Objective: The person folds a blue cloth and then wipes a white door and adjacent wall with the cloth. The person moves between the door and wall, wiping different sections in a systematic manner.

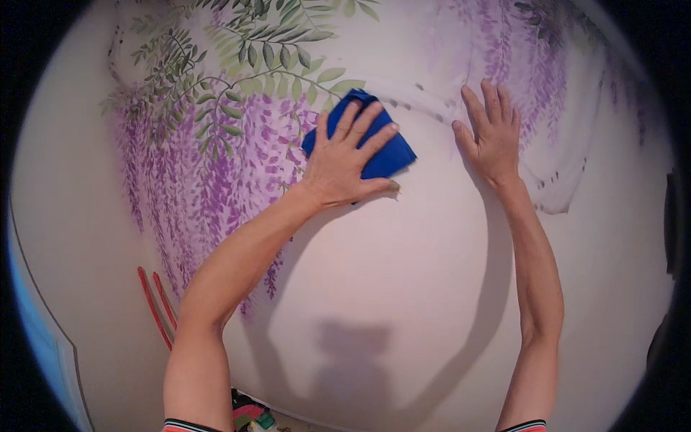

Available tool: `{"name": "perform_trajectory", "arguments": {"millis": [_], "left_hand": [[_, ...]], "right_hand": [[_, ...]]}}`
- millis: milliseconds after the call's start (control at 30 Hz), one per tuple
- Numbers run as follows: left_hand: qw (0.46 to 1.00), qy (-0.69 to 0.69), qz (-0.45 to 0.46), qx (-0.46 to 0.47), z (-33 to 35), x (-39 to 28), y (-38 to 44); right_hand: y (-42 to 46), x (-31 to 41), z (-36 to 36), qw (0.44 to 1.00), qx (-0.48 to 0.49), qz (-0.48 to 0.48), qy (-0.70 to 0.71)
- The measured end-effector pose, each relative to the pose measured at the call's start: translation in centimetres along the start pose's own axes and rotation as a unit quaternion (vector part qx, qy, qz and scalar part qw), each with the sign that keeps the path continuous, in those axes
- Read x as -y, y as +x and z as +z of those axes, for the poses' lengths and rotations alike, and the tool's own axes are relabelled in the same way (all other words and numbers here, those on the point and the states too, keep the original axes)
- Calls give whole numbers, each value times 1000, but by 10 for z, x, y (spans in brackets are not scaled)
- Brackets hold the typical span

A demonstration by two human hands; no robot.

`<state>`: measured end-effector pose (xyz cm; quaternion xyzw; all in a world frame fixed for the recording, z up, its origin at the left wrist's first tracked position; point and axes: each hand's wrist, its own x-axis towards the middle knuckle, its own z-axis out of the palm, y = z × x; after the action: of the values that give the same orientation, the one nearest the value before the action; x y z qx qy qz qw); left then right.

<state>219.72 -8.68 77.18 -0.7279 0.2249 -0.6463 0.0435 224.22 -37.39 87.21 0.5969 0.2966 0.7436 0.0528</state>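
Observation:
A folded blue cloth (397, 154) lies flat against a light wall (405, 259). My left hand (340, 167) presses it there with spread fingers, its thumb reaching past the cloth's lower edge. To the right, my right hand (492, 140) rests its palm and fingers on the bare-handed side of the wall, holding nothing. Painted purple wisteria (216, 178) hangs down the wall left of the cloth. Green painted leaves (275, 48) spread above, and a pale painted branch (415, 97) runs between my hands.
Two thin red strips (148, 302) show beside my left forearm. Down by the wall's foot is a jumble of colourful items (253, 413), partly hidden by my arm. A blue area (32, 324) edges the far left, and a dark object (669, 224) the far right.

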Motion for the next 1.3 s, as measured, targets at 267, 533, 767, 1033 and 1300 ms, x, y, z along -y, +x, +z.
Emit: {"name": "perform_trajectory", "arguments": {"millis": [267,533,767,1033,1300], "left_hand": [[976,58,-186,-98,-6,71,-23],[895,81,-409,-159,-1,112,-49],[977,-35,-192,-88,28,-10,-6],[991,-135,12,11,53,-93,-87],[972,-37,-233,-13,25,-19,-180]], "right_hand": [[-23,11,-5,1000,8,-11,14],[-31,29,-11,999,-27,17,33],[-38,21,-11,998,-53,8,26],[-35,16,-3,995,-73,-17,66],[-43,9,-3,995,-89,-23,26]]}}
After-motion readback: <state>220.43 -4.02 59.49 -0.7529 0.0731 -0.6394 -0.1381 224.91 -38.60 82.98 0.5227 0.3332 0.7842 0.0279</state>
